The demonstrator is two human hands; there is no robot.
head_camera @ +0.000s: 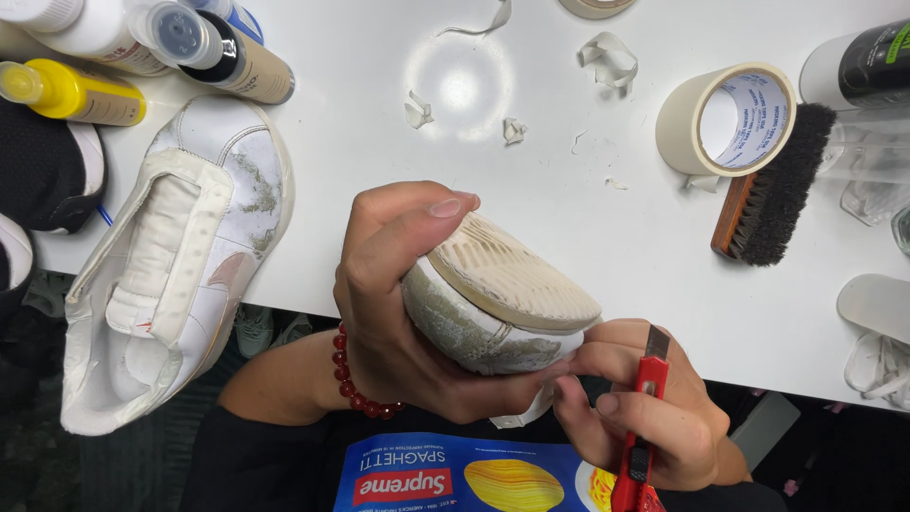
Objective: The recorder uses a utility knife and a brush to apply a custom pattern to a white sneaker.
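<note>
Two shoes in view from the head camera, so I start at the left edge: a dirty white sneaker lies on its side, half over the near edge of the white table, its toe stained grey-green, no tape on it that I can see. Above it sit a yellow bottle and a cluster of other bottles; a black shoe pokes in from the far left.

Moving centre, my left hand, red bead bracelet at the wrist, has its fingers wrapped tight round the second white sneaker, held sole-up just in front of the table edge, over my lap. The ribbed sole faces me, and the sidewall looks grubby. A strip of pale tape seems to run along the edge; I can't tell how far round it goes.

Next, my right hand is closed on a red utility knife, blade end up, right beside the sneaker's lower edge. Whether the blade touches, I can't say.

Torn tape scraps litter the table farther back, so I judge trimming is well under way but unfinished. To the right stand a masking tape roll and a dark-bristled brush, then white laces at the far edge.
</note>
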